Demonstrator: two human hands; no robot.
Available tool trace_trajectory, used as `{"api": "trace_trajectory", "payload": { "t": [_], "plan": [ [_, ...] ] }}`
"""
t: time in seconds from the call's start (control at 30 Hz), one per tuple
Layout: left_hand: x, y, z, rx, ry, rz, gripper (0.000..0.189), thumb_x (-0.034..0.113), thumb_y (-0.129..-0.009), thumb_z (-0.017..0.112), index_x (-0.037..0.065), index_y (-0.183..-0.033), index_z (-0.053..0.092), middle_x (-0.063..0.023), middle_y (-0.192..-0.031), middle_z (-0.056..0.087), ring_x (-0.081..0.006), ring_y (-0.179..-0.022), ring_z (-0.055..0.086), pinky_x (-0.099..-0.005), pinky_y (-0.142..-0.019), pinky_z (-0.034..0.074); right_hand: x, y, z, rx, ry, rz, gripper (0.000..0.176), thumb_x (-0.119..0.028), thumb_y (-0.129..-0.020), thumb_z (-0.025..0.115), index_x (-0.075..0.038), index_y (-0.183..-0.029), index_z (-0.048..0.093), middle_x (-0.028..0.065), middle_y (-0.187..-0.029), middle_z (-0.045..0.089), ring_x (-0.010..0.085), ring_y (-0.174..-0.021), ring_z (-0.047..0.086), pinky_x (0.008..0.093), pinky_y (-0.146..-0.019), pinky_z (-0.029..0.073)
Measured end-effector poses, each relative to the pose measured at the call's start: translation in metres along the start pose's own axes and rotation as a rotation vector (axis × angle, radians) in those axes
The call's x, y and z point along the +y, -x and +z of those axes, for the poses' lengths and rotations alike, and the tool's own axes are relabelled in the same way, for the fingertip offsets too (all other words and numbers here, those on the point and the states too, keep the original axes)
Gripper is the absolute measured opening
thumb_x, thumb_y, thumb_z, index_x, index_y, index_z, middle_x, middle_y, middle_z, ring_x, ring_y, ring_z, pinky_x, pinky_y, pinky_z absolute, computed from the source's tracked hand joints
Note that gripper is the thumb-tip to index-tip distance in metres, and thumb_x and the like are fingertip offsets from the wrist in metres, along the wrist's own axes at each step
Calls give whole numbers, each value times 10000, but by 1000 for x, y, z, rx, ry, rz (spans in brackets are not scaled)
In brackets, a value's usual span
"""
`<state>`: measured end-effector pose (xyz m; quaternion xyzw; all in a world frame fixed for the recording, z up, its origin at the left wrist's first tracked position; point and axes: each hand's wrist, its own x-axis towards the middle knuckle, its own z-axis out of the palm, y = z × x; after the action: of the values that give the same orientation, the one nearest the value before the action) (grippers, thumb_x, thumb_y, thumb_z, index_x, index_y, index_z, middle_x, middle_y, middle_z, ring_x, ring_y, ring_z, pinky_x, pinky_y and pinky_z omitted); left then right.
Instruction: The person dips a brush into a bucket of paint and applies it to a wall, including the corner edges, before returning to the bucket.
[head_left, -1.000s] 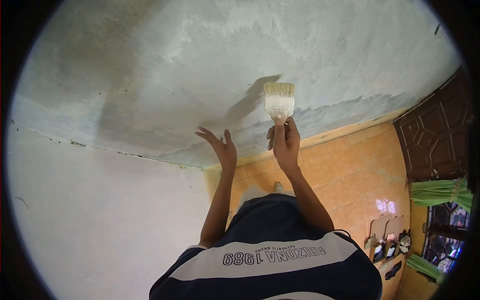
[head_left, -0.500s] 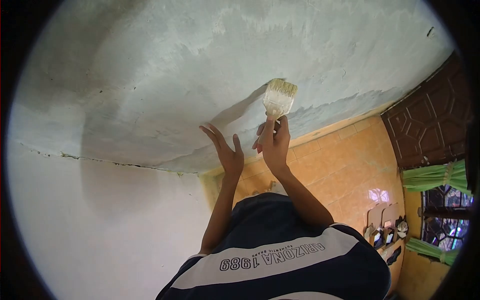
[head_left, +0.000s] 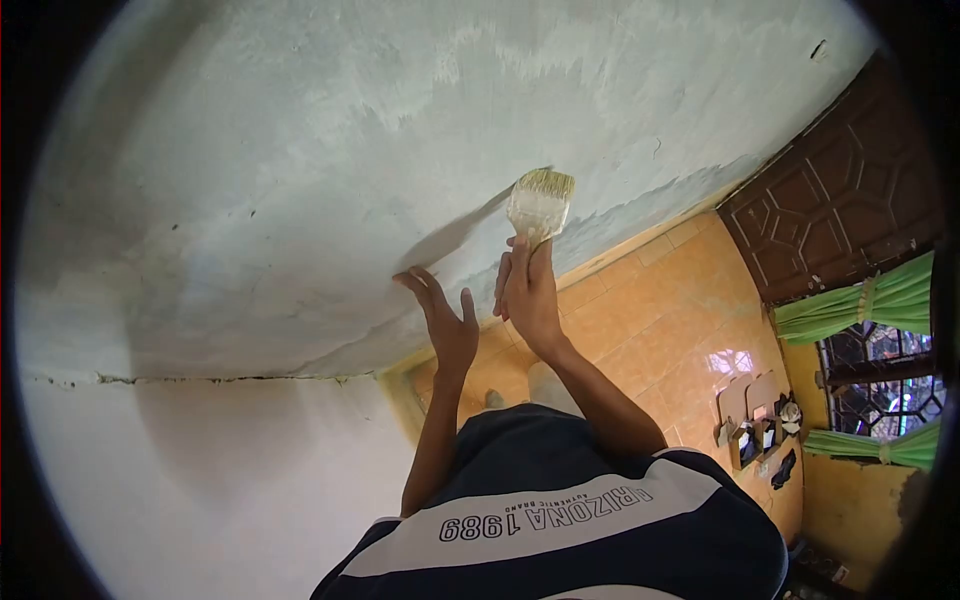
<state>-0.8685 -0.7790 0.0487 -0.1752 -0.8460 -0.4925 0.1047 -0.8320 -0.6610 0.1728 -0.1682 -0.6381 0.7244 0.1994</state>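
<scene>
A wide paintbrush [head_left: 540, 205] with pale, paint-smeared bristles is in my right hand [head_left: 532, 300], fingers wrapped round its handle. The bristle end lies against the grey-white wall [head_left: 330, 150], which has uneven, patchy paint. To the left, my left hand [head_left: 452, 335] is open with fingers and thumb apart, its fingertips right at the wall surface. It holds nothing. A dark shadow runs along the wall between the brush and my left fingertips.
A white wall [head_left: 250, 460] meets the painted one at a cracked corner line. Orange floor tiles [head_left: 640, 300] lie below. At the right are a brown panelled door [head_left: 840, 180], green curtains [head_left: 870, 300], a barred window [head_left: 880, 380] and small items [head_left: 765, 430] on the floor.
The brush has moved a little left and down in view, with my right hand turned around its handle. My left hand has shifted slightly down. The camera view has tilted.
</scene>
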Motion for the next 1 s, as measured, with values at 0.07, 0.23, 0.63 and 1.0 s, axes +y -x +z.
{"api": "trace_trajectory", "payload": {
  "t": [0.07,0.23,0.63,1.0],
  "plan": [
    [-2,2,-2,-28,-24,-3,849,218,-1019,569,-20,-1605,3,-302,-1640,-191,-475,-1537,-73,-496,-1247,174,-3,-1,1,6,-33,27,370,-324,-1132,303,35,-1181,381,23,-526,404,100,-358,383,246,-334,343],
    [-1,-2,-4,-73,-68,-22,859,205,-1007,587,-56,-1590,14,-344,-1621,-191,-497,-1528,-82,-494,-1246,173,-6,-1,4,-11,-111,57,308,-305,-1134,279,-11,-1162,363,8,-534,364,92,-359,350,242,-326,322],
    [9,-3,-1,-48,-53,-29,883,196,-993,607,-73,-1581,7,-355,-1612,-196,-518,-1519,-52,-483,-1240,205,-7,-4,6,-1,-162,61,305,-324,-1132,296,-28,-1141,365,1,-551,359,80,-365,325,237,-324,318],
    [-1,1,-8,-30,-127,66,910,203,-977,642,-43,-1595,21,-336,-1634,-150,-520,-1527,11,-526,-1240,180,7,10,-32,140,-188,54,430,-387,-1102,412,34,-1104,495,4,-502,410,90,-314,309,246,-308,289]
  ]
}}
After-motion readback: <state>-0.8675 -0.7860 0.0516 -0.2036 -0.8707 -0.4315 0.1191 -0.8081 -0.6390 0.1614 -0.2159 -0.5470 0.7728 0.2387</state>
